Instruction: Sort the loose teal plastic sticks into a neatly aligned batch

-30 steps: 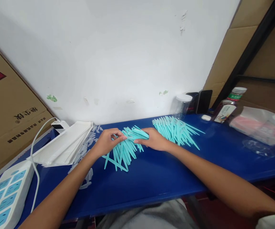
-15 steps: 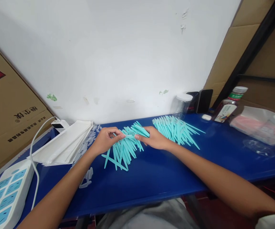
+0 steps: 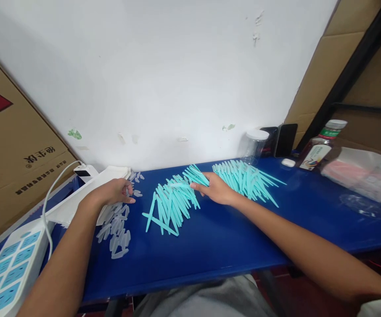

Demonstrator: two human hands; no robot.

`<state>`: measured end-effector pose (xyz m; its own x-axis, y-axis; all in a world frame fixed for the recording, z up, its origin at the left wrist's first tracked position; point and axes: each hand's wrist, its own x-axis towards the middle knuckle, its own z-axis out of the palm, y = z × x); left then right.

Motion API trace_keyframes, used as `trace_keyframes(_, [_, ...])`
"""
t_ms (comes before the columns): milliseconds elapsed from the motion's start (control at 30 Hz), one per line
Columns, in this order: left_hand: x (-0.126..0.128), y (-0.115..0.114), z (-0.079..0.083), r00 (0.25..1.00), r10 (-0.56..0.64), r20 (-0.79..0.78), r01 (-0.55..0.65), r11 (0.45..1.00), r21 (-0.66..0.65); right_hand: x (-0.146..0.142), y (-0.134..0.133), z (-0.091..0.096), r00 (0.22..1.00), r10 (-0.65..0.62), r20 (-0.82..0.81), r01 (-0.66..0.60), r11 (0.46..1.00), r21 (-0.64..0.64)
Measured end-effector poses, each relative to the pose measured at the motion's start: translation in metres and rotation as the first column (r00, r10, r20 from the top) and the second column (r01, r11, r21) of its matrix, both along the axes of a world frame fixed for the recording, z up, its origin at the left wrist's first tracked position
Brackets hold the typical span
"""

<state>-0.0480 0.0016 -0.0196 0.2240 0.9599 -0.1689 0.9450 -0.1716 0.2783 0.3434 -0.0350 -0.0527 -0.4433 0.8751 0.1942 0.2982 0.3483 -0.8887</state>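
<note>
My right hand (image 3: 215,187) is closed round a bunch of slim teal eyebrow razors (image 3: 195,174), their ends fanning out to the left. One razor (image 3: 181,186) sticks out sideways near the thumb, its tip pale and see-through. Over the small translucent plastic caps (image 3: 119,226) at the left hovers my left hand (image 3: 116,191), fingers curled with a gap between thumb and forefinger. No object shows in it. Below and left of the right hand lies a loose pile of teal razors (image 3: 174,204). A second pile (image 3: 243,178) spreads behind the right wrist.
White paper sleeves (image 3: 78,200) lie under the left wrist, beside a power strip (image 3: 10,268) and a white cable (image 3: 45,198). At the right stand a clear jar (image 3: 253,147), a dark bottle (image 3: 320,145) and a plastic-wrapped pink pack (image 3: 352,174). A white wall (image 3: 164,79) closes the back.
My left hand has left the right hand and moved left to the translucent caps, its pinch opened. The right hand stays nearly in place with its bunch of razors.
</note>
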Motion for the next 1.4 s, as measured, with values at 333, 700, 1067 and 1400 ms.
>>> trace_keyframes(333, [-0.002,0.01,-0.017,0.997,-0.055,0.061,0.054,0.998,0.02,0.001,0.001,0.0,1.0,0.02,0.012,-0.02,0.999,-0.025])
trace_keyframes(700, [0.017,0.006,-0.019,0.974,-0.162,0.157,0.154,0.986,0.059,0.001,-0.001,0.004,0.996,0.084,0.016,-0.083,0.996,-0.027])
trace_keyframes(1067, [0.036,-0.006,-0.005,0.948,-0.145,0.284,0.141,0.989,0.033,0.002,-0.003,0.007,0.992,0.118,0.041,-0.116,0.992,-0.051])
trace_keyframes(1400, [0.04,-0.004,-0.005,0.939,-0.16,0.304,0.131,0.985,0.114,0.002,-0.001,0.003,0.987,0.151,0.053,-0.149,0.988,-0.049])
